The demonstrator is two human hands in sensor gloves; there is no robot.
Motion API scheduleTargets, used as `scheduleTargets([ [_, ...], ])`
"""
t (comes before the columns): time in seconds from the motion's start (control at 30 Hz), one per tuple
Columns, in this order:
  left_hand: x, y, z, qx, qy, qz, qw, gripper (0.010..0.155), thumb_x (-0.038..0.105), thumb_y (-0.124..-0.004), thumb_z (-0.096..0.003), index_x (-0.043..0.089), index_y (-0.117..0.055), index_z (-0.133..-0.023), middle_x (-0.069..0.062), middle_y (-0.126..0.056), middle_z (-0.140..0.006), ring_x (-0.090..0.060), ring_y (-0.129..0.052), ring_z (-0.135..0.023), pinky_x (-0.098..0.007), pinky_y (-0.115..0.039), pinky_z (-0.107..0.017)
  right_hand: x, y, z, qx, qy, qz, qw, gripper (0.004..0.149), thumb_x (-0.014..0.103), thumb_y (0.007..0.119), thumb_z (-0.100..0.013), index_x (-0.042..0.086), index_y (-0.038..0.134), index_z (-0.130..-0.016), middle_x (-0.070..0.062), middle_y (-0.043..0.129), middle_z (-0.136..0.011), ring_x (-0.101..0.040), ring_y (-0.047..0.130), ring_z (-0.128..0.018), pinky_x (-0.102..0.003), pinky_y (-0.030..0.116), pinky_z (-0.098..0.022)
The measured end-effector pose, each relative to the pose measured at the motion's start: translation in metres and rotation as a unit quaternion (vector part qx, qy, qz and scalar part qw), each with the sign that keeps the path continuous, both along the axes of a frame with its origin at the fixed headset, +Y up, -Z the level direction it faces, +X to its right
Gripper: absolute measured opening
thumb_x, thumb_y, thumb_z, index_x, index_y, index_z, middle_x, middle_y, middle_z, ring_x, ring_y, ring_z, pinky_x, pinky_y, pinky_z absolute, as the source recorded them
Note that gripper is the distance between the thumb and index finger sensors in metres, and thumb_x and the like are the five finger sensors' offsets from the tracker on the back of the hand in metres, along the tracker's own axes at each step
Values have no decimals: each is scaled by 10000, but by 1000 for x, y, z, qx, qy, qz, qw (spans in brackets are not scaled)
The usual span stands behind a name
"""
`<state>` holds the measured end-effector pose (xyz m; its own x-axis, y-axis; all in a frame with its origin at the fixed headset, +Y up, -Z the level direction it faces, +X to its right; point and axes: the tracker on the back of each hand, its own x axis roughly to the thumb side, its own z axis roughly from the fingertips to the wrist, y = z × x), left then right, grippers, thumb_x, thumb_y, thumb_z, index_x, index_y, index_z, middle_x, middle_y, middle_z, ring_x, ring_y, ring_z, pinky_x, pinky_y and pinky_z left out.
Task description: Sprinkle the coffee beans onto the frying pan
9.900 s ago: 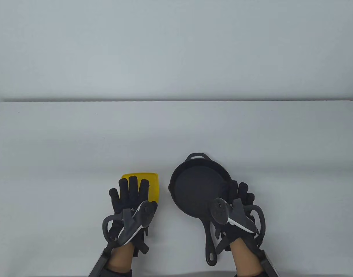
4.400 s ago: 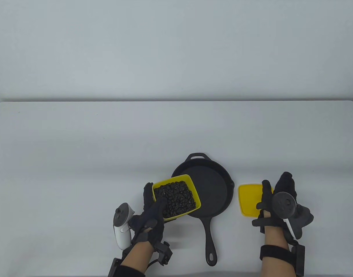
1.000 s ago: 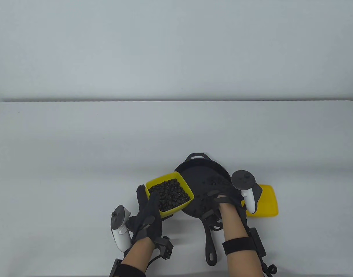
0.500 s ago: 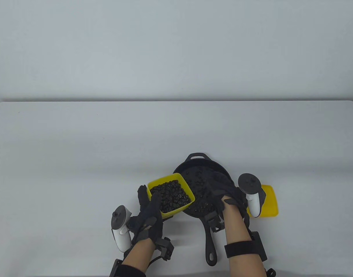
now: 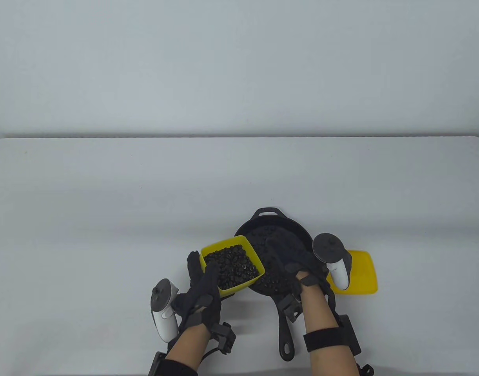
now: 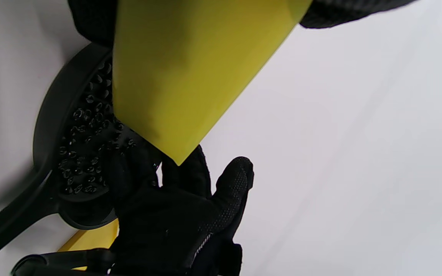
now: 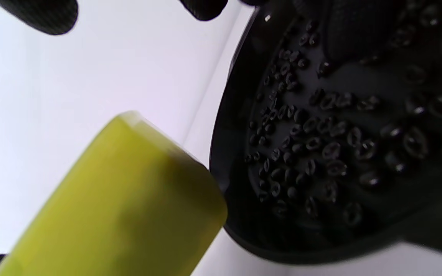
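Observation:
A black cast-iron frying pan [image 5: 298, 235] sits at the table's front centre, handle toward me, with several coffee beans [image 5: 263, 237] scattered in it. My left hand [image 5: 202, 284] grips a yellow container [image 5: 250, 279] full of beans, held above the pan's left rim. My right hand [image 5: 288, 256] hovers palm down over the pan with fingers spread and holds nothing. The right wrist view shows beans [image 7: 320, 145] across the pan floor [image 7: 228, 115] beside the container [image 7: 121, 207]. The left wrist view shows the container's underside [image 6: 190, 76], the pan [image 6: 50, 126] and my right hand [image 6: 175, 207].
The yellow lid [image 5: 361, 274] lies flat on the table just right of the pan, partly behind my right hand's tracker [image 5: 333, 260]. The pan's handle [image 5: 284, 333] points to the front edge between my forearms. The white table [image 5: 106, 196] extends behind and to both sides.
My right hand has drifted a little left and back over the pan with fingers spread. More beans lie in the pan than a second ago. The left hand and container have barely moved.

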<state>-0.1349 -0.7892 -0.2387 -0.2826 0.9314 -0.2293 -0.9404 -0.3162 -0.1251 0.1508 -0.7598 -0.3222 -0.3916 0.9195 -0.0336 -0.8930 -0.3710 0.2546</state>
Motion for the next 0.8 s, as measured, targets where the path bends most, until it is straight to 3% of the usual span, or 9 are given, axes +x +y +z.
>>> scheduleTargets([
  [0.07,0,0,0,1,-1,-1,1000,812,623,-582,-597,357,57,-1021,-238,-332,-1015,-458,-663,-872,-466,-713,-647,0,8,1,31,-16,1,999,796,670,560,-629,37,464,-1103,-276,396,-1109,-586,547,-944,-588,638,-635],
  [0.17,0,0,0,-1,-3,3,1000,812,622,-582,-598,356,58,-1021,-240,-331,-1015,-460,-659,-874,-468,-712,-647,-2,21,3,101,-19,-16,995,667,616,547,-641,80,592,-1035,-224,576,-1051,-480,738,-874,-499,737,-604],
  [0.37,3,-1,0,-3,-12,1,1000,814,621,-584,-598,353,55,-1024,-243,-330,-1015,-464,-660,-871,-471,-710,-647,-21,42,7,198,49,-74,976,457,482,616,-630,125,754,-879,-154,751,-942,-421,888,-749,-452,841,-535],
  [0.5,4,-1,0,-3,-18,4,1000,813,621,-587,-598,353,51,-1026,-243,-336,-1014,-464,-665,-869,-469,-714,-645,-38,54,9,194,111,-69,972,411,432,709,-599,110,808,-835,-154,799,-909,-439,915,-718,-468,856,-505],
  [0.63,5,-1,1,-3,-22,-4,1000,814,617,-595,-600,347,41,-1031,-250,-344,-1010,-469,-671,-861,-474,-722,-632,-52,66,12,183,153,47,970,404,389,759,-581,72,839,-819,-198,823,-884,-476,937,-677,-475,875,-451],
  [0.73,8,-1,2,-9,-28,4,1000,814,609,-599,-603,341,40,-1030,-258,-340,-1005,-480,-668,-853,-483,-725,-622,-67,72,15,137,215,160,954,457,358,787,-579,61,785,-927,-234,749,-962,-503,896,-753,-434,875,-470],
  [0.8,12,1,3,-6,-37,30,999,813,607,-603,-604,345,39,-1029,-256,-340,-1005,-480,-670,-851,-486,-728,-619,-76,72,16,100,240,188,947,562,364,811,-570,48,690,-1019,-278,655,-1011,-535,833,-800,-423,859,-488],
])
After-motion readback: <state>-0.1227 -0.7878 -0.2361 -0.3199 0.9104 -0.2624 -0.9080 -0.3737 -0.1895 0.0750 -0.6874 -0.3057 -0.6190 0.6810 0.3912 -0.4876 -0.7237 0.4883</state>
